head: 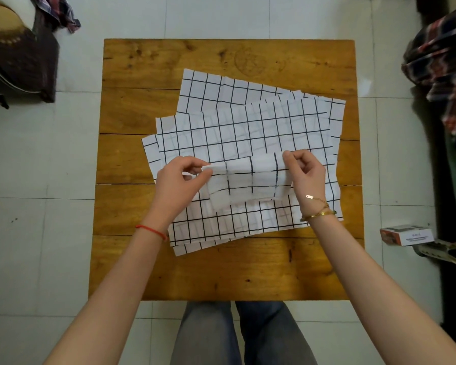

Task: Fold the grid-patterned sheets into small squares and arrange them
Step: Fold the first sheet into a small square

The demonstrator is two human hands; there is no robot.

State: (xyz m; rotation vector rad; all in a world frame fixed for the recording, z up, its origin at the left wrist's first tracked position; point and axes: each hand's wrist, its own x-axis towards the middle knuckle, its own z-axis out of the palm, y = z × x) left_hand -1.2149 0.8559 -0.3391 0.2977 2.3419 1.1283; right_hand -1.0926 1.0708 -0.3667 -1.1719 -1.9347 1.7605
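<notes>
Resting on pale floor tiles (132, 19), a wooden table (148, 267) at frame center carries loose grid-patterned sheets (248, 127); left hand (181, 183) and right hand (304, 175) pinch a folded sheet (244, 184) above them.

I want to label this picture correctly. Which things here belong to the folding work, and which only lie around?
Belong to the job:
- partly folded sheet, pinched by left hand and right hand
- flat grid sheets
- wooden table

Lying about:
- small box on floor
- plaid cloth
- plaid garment
- dark bag
</notes>
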